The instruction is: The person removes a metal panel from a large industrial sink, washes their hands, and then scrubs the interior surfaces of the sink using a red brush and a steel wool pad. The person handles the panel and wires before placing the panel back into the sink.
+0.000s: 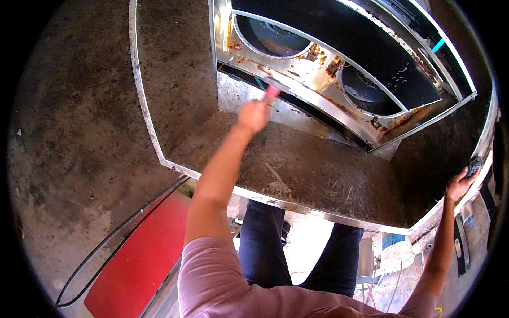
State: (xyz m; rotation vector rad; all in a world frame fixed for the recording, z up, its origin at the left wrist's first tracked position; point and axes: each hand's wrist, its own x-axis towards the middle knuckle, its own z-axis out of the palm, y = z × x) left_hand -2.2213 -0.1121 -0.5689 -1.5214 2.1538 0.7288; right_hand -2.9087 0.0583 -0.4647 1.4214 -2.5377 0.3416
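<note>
My left hand [253,115] is wrapped round a small pink-handled tool [272,91]. Its far end is blurred and looks like a pale, flat blade against the near edge of the metal appliance [297,87]. That appliance looks like a range hood, with two round openings and brown, greasy or rusty stains. At the far right, my right hand [459,185] grips a dark scouring pad [474,166], like steel wool. This hand rests at the table's rim, well apart from the appliance.
A brown, scratched worktable [328,175] with a pale metal rim carries the appliance. Below left lie a red panel [140,254] and a black cable [87,254]. A white bucket [396,252] stands under the table at right, among loose wires.
</note>
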